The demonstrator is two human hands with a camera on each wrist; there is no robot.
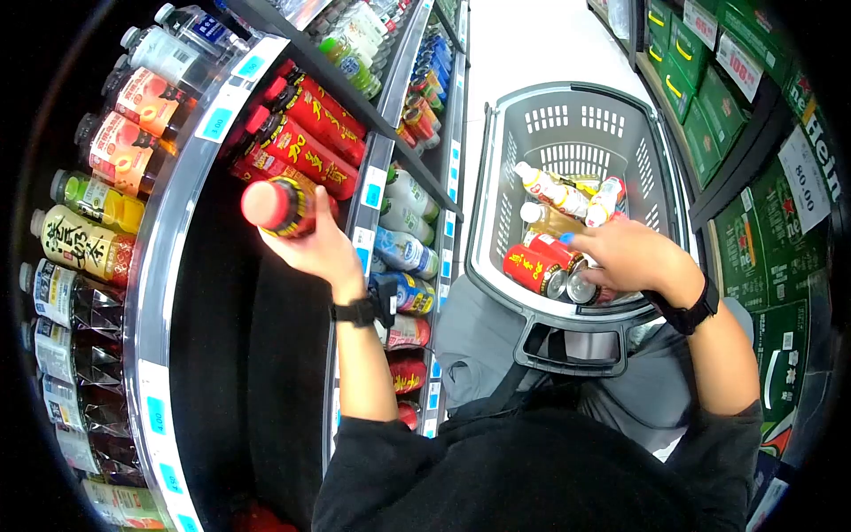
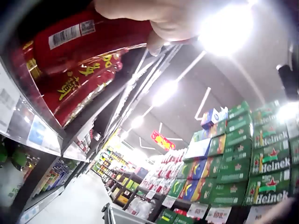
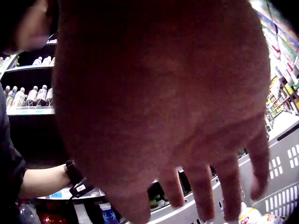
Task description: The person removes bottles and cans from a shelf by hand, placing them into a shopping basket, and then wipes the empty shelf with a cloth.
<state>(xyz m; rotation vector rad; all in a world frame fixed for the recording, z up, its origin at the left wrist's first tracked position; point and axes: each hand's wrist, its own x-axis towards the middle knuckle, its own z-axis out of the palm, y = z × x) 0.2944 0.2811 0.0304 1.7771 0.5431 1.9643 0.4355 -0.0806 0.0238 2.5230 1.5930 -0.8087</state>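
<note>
At the shelf on the left, my left hand [image 1: 317, 253] grips a red drink bottle [image 1: 301, 213], its pinkish-red cap tilted up toward the head camera. More red bottles [image 1: 310, 160] with yellow characters lie side by side just beyond it; the left wrist view shows these red bottles [image 2: 84, 79] close by the fingers. Over the basket [image 1: 567, 86], my right hand [image 1: 643, 257] reaches down near red cans [image 1: 530, 269] with silver ends. In the right wrist view the fingers [image 3: 201, 191] are extended and spread, the palm covering most of the picture.
White-capped bottles [image 1: 554, 191] and an amber bottle [image 1: 550, 219] also lie in the basket, whose handle [image 1: 572, 363] is toward my body. Shelves of drink bottles [image 1: 80, 244] line the left. Stacked green beer cartons [image 1: 771, 266] stand on the right, across the pale aisle floor [image 1: 532, 44].
</note>
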